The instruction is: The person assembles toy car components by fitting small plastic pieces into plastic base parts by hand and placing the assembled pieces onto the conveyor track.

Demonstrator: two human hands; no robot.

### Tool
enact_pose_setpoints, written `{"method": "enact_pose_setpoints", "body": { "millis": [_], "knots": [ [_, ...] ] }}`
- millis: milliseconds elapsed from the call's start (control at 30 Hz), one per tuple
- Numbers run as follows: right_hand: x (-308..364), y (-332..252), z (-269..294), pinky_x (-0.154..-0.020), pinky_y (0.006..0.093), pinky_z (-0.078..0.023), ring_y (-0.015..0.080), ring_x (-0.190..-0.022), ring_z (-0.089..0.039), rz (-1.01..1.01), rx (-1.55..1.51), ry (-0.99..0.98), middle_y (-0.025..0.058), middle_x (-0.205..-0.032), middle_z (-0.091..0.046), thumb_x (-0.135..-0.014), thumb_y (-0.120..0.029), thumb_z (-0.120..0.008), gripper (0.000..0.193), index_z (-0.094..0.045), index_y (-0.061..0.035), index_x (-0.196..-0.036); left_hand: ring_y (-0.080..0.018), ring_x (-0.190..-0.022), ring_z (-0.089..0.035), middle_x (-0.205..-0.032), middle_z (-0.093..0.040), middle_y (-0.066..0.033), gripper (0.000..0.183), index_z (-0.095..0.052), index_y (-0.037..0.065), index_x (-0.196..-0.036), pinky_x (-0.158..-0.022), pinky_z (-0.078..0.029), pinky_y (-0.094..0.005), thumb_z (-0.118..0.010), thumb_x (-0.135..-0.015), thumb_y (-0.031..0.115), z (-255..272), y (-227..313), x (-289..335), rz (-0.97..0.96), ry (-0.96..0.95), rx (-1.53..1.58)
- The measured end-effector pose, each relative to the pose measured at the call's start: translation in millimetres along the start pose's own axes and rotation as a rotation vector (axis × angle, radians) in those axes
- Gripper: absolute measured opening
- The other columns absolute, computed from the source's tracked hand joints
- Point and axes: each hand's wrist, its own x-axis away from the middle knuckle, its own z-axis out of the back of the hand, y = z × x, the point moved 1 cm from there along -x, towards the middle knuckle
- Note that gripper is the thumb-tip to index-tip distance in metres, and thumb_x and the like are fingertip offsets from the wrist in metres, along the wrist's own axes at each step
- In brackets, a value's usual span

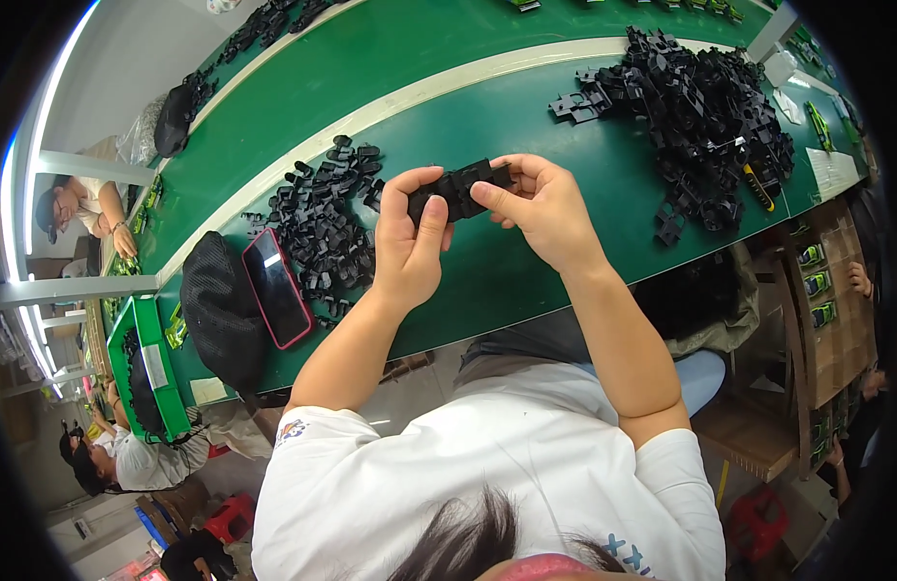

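Over the green table, my left hand [414, 232] and my right hand [545, 208] grip one black plastic part [460, 192] between them. Both thumbs press on its near face, and the fingers curl behind it, partly hidden. Just left of my left hand spreads a pile of small black plastic pieces [318, 218]. A larger heap of black plastic frames [700, 116] lies to the right, beyond my right hand.
A phone with a red rim [277, 289] lies beside a black mesh bag [219, 310] at the left. Further left stands a green bin [168, 373]. A yellow-and-black tool [758, 186] rests against the right heap. Co-workers sit at the far left; a wooden rack [817, 339] stands at right.
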Motion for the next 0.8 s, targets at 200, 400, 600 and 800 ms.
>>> {"method": "enact_pose_setpoints", "body": {
  "millis": [200, 400, 600, 800],
  "knots": [
    [1, 0, -1, -0.053, 0.0183, -0.043, 0.0059, -0.063, -0.056, 0.015, 0.039, 0.001, 0.0042, -0.078, -0.064, -0.078, -0.015, -0.077, 0.032, -0.061, 0.0016, -0.099, -0.006, -0.059, -0.046, -0.086, -0.055, -0.0035, 0.026, -0.044, 0.004, -0.121, -0.051, -0.035, -0.0189, -0.048, -0.098, 0.016, 0, 5, 4, -0.142, 0.027, -0.21],
    [-5, 0, 7, -0.052, 0.0187, -0.043, 0.0062, -0.06, -0.057, -0.144, 0.025, -0.063, 0.0029, -0.074, -0.064, -0.078, -0.015, -0.076, 0.026, -0.063, 0.0006, -0.095, -0.0057, -0.054, -0.045, -0.078, -0.054, -0.0017, 0.025, -0.045, 0.004, -0.119, -0.048, -0.032, -0.0177, -0.049, -0.098, 0.019, 0, 4, -2, 0.111, 0.067, 0.086],
    [-5, -5, 0, -0.051, 0.0181, -0.043, 0.0053, -0.059, -0.055, -0.107, 0.075, -0.028, 0.003, -0.074, -0.064, -0.078, -0.013, -0.075, 0.026, -0.064, 0.0023, -0.096, -0.0057, -0.065, -0.05, -0.09, -0.055, -0.0032, 0.031, -0.044, 0.003, -0.12, -0.054, -0.04, -0.0188, -0.055, -0.092, 0.007, 1, 13, 2, 0.086, 0.019, 0.031],
    [1, -11, 14, -0.052, 0.0179, -0.043, 0.0051, -0.06, -0.054, -0.071, 0.1, -0.034, 0.0025, -0.075, -0.063, -0.079, -0.014, -0.073, 0.027, -0.063, 0.0036, -0.097, -0.0048, -0.066, -0.055, -0.087, -0.059, -0.0023, 0.056, -0.044, 0.005, -0.123, -0.053, -0.042, -0.019, -0.072, -0.074, 0.003, -2, 20, -2, 0.017, -0.06, -0.316]
  ]
}}
